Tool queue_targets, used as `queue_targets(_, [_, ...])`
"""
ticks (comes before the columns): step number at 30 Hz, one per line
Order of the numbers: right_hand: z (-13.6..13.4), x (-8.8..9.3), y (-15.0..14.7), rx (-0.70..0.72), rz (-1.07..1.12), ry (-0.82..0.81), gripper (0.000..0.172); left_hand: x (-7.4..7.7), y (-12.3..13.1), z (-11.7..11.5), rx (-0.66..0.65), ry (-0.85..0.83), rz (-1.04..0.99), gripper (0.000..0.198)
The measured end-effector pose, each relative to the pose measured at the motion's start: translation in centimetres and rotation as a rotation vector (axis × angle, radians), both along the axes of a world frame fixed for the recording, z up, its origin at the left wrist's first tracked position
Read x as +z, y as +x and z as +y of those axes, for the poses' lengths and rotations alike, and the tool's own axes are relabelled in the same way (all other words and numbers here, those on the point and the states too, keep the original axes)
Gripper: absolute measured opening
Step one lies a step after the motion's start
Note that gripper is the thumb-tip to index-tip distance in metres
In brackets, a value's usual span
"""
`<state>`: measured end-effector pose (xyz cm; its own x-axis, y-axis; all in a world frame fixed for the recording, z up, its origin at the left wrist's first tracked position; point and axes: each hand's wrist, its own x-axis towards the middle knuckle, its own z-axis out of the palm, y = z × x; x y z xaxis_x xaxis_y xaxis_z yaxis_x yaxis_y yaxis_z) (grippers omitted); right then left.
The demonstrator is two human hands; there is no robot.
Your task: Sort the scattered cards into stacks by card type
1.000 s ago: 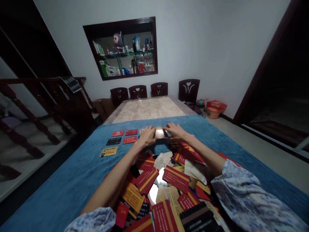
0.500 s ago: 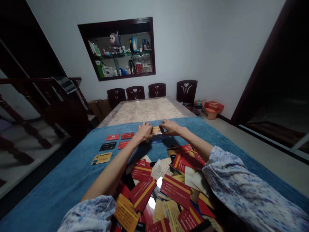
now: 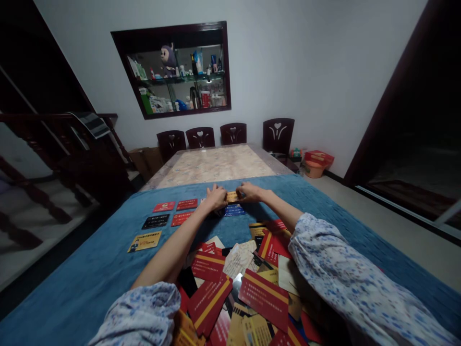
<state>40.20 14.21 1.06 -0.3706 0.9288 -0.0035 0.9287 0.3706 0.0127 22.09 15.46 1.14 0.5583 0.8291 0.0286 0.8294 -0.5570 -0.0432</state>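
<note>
Both arms reach far out over a blue cloth [image 3: 108, 259]. My left hand [image 3: 215, 197] and my right hand [image 3: 248, 191] pinch the two ends of a gold card [image 3: 232, 196], holding it low over the cloth near its far edge. A blue card [image 3: 234, 210] lies just below the gold one. To the left, red cards [image 3: 175, 205], a black card [image 3: 155, 221] and a yellow card [image 3: 144, 241] lie face up in rows. A loose heap of red, gold and black cards [image 3: 248, 283] sits close to me between my forearms.
Beyond the cloth the bare marbled tabletop [image 3: 216, 166] runs to several dark chairs [image 3: 234, 133] by the wall. A wall niche with shelves [image 3: 180, 72] holds bottles and a plush toy. A wooden stair rail [image 3: 54, 144] stands left, a red basin [image 3: 319, 161] on the floor right.
Both hands have carried the gold card a little farther out and lower toward the cloth. A blue card now shows beneath it. The view has tilted up slightly.
</note>
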Motion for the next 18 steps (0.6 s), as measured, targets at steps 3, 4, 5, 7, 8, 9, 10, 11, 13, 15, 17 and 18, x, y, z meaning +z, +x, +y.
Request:
queue_targets(3, [0.7, -0.4, 0.1, 0.005, -0.003, -0.012, 0.030, -0.1, 0.1, 0.3, 0.006, -0.016, 0.021, 0.022])
queue_targets(4, [0.9, -0.6, 0.2, 0.006, 0.000, -0.017, 0.031, -0.2, 0.2, 0.5, 0.007, -0.024, 0.026, 0.022])
queue_targets(5, [1.1, -0.8, 0.2, 0.006, 0.003, -0.022, 0.031, -0.2, 0.2, 0.6, 0.008, -0.033, 0.032, 0.021])
queue_targets(7, [1.5, -1.1, 0.3, 0.005, 0.011, -0.031, 0.030, -0.4, 0.2, 0.8, 0.014, -0.054, 0.039, 0.020])
queue_targets(8, [1.6, -1.3, 0.4, 0.005, 0.015, -0.033, 0.030, -0.5, 0.2, 0.9, 0.017, -0.061, 0.041, 0.020])
queue_targets(9, [1.7, -1.4, 0.5, 0.006, 0.019, -0.034, 0.030, -0.6, 0.2, 1.0, 0.019, -0.067, 0.042, 0.021])
queue_targets(10, [1.8, -1.5, 0.5, 0.007, 0.021, -0.035, 0.030, -0.7, 0.2, 1.1, 0.021, -0.073, 0.043, 0.022])
queue_targets(11, [1.9, -1.6, 0.6, 0.008, 0.024, -0.035, 0.031, -0.7, 0.2, 1.2, 0.021, -0.076, 0.043, 0.024])
queue_targets(13, [2.2, -1.8, 0.7, 0.011, 0.035, -0.035, 0.032, -0.8, 0.2, 1.3, 0.027, -0.088, 0.052, 0.025])
queue_targets(15, [2.4, -2.1, 0.8, 0.015, 0.047, -0.038, 0.033, -0.7, 0.3, 1.4, 0.036, -0.100, 0.073, 0.025])
queue_targets(17, [2.7, -2.4, 1.0, 0.019, 0.064, -0.039, 0.035, -0.7, 0.4, 1.6, 0.043, -0.107, 0.098, 0.025])
queue_targets(18, [2.8, -2.5, 1.0, 0.021, 0.076, -0.037, 0.035, -0.7, 0.4, 1.7, 0.045, -0.108, 0.108, 0.025])
